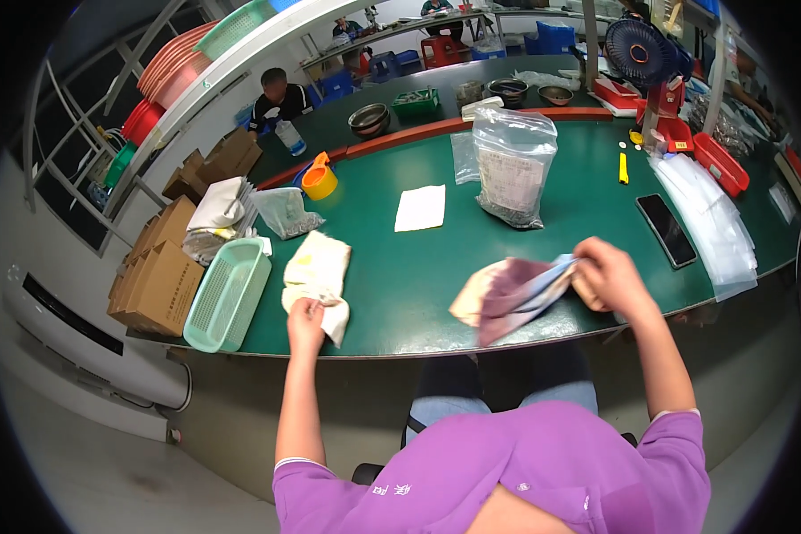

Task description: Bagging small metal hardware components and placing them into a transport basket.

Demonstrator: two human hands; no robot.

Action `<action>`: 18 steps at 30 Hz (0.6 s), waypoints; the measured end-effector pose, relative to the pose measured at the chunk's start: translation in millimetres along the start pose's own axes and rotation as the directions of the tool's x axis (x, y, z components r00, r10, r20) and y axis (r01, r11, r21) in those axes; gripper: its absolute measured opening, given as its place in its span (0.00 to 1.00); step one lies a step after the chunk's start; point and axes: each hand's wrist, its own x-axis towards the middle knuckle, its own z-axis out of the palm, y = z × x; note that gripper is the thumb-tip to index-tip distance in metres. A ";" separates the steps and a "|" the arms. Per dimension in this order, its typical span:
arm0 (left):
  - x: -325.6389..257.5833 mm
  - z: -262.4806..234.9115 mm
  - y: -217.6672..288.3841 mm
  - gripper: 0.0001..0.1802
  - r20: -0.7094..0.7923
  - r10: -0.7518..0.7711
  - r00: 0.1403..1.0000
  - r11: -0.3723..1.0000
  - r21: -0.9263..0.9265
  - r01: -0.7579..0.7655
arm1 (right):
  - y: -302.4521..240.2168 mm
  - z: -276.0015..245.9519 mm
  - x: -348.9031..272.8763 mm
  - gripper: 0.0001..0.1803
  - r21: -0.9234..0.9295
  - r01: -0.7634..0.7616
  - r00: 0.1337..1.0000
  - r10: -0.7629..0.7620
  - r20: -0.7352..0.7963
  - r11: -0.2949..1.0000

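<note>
At the near edge of the green worktable (436, 267), the left hand (305, 314) pinches a corner of the cream cloth pile (316, 271) while the right hand (607, 274) grips a limp mauve pouch (507, 294) aloft, seemingly mid-sorting; a fresh cloth likely needs lifting clear next.

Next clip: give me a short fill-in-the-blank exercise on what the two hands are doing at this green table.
1. The right hand holds a blurred ____ cloth piece.
2. The left hand touches a stack of ____ cloths.
3. The mint basket lies to the person's ____.

Missing words: purple; cream; left
</note>
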 end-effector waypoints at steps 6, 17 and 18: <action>21.1 30.4 52.4 0.08 0.100 0.241 0.965 0.971 -0.024 -0.240 | 32.7 -12.3 10.1 0.11 -0.146 -0.106 0.977 0.076 -0.201 0.983; 99.5 173.1 134.2 0.22 0.235 0.292 0.927 0.921 0.193 -0.339 | 20.6 59.9 143.6 0.36 0.393 0.089 0.934 0.061 -0.353 0.915; 99.8 176.3 136.1 0.21 0.288 0.320 0.903 0.907 0.182 -0.379 | 20.9 67.9 145.7 0.34 0.355 0.001 0.915 0.142 -0.377 0.935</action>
